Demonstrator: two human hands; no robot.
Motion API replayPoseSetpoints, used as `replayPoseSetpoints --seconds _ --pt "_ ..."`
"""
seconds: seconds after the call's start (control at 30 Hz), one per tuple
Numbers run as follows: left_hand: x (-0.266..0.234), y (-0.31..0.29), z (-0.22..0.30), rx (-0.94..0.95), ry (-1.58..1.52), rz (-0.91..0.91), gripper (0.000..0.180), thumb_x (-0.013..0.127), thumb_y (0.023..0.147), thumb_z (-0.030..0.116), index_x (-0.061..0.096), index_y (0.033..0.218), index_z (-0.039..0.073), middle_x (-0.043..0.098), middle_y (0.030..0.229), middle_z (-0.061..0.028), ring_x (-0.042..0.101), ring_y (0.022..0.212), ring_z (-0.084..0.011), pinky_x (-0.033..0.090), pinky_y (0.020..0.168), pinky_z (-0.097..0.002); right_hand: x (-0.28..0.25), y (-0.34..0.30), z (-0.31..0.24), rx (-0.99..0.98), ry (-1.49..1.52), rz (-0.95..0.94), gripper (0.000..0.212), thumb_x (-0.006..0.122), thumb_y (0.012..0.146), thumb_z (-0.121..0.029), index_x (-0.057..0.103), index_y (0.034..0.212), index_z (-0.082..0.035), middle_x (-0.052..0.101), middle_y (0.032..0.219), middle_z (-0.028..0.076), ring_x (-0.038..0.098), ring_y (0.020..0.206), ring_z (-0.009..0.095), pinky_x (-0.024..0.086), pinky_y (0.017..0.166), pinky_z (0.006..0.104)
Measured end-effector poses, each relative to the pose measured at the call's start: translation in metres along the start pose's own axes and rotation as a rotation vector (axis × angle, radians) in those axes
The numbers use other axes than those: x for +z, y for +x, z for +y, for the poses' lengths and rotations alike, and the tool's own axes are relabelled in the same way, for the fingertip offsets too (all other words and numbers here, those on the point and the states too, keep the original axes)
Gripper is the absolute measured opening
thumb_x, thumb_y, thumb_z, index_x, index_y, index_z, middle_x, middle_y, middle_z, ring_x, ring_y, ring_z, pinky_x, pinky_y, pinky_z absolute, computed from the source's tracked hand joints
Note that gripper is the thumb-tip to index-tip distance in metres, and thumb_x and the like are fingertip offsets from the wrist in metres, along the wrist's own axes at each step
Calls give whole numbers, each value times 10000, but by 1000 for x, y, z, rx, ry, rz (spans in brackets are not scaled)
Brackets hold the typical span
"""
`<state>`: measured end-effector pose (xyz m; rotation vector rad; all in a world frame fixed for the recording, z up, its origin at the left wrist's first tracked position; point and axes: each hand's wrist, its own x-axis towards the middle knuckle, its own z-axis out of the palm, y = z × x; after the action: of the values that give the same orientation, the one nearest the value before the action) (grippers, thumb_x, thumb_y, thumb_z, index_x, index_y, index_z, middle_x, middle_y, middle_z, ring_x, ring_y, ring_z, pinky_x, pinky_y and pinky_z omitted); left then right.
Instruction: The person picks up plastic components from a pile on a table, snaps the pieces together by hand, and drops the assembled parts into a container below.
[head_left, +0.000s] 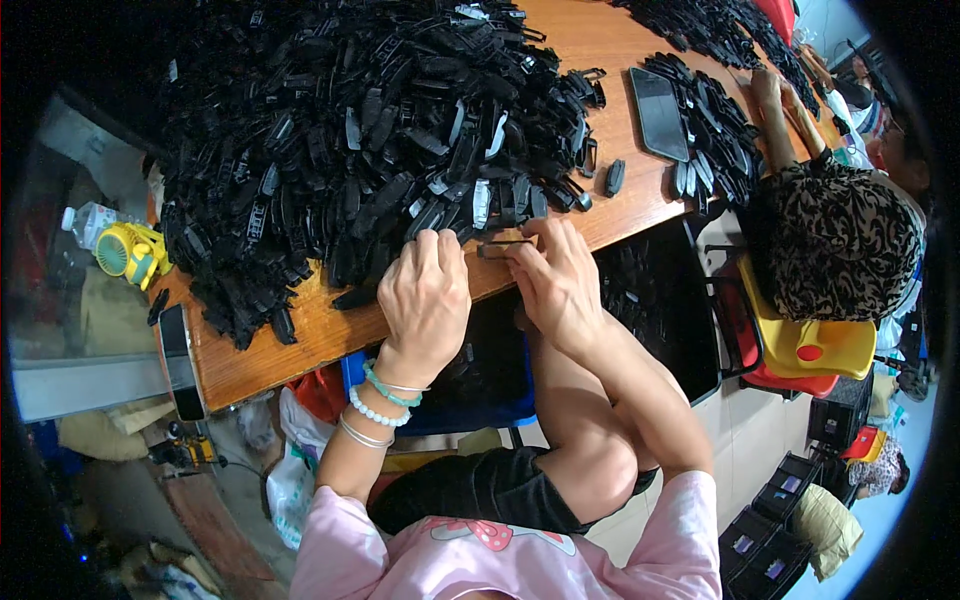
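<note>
My right hand (565, 285) pinches a small black plastic frame (492, 250) between thumb and fingers, just above the table's front edge. Close beside it on the left, my left hand (428, 290) is closed, its fingers curled away from view, so whatever it holds is hidden. Beyond both hands rises a large heap of small black plastic pieces (350, 130), some solid and long, others open frames. One loose black piece (615, 178) lies apart on the wood, right of the heap.
A phone (657, 112) lies on the wooden table (640, 205) beside a smaller pile of black pieces (715, 120). Another phone (180, 360) is at the left edge, near a yellow fan (130, 252). A blue bin (515, 405) sits below. Another person (840, 240) works at right.
</note>
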<state>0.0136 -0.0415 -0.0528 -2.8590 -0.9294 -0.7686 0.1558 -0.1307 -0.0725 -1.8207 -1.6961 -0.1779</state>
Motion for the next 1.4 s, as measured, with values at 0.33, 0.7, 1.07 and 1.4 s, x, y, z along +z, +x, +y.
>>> replayPoseSetpoints --seconds 0.33,0.7,1.07,1.4 --pt "-15 -22 -5 91 -136 291 257 727 730 65 583 938 15 538 938 -111 562 723 -251 478 576 -335 1 -8 -6 -113 -16 -30 167 616 710 -54 542 860 -55 509 879 84 490 844 266 393 708 360" --pt "-28 -66 -4 -431 -983 -80 280 689 776 -21 577 1034 -24 572 853 -45 541 676 -71 408 511 -189 -24 -13 -47 110 650 -105 421 677 761 29 559 1164 -5 613 908 130 603 768 255 486 684 313" --pt "-38 -59 -3 -524 -1254 -167 265 667 820 13 610 1062 -80 610 909 -67 551 676 -85 457 592 -205 -27 -14 -41 159 831 -139 287 619 799 2 551 1077 6 580 899 166 580 839 353 470 739 395" --pt "-48 -46 -6 -105 -779 -92 296 688 772 -4 609 1049 -70 576 837 -143 598 704 -257 472 615 -312 -32 -14 -35 0 700 -297 395 583 813 18 507 1200 49 558 994 193 563 910 364 460 797 401"
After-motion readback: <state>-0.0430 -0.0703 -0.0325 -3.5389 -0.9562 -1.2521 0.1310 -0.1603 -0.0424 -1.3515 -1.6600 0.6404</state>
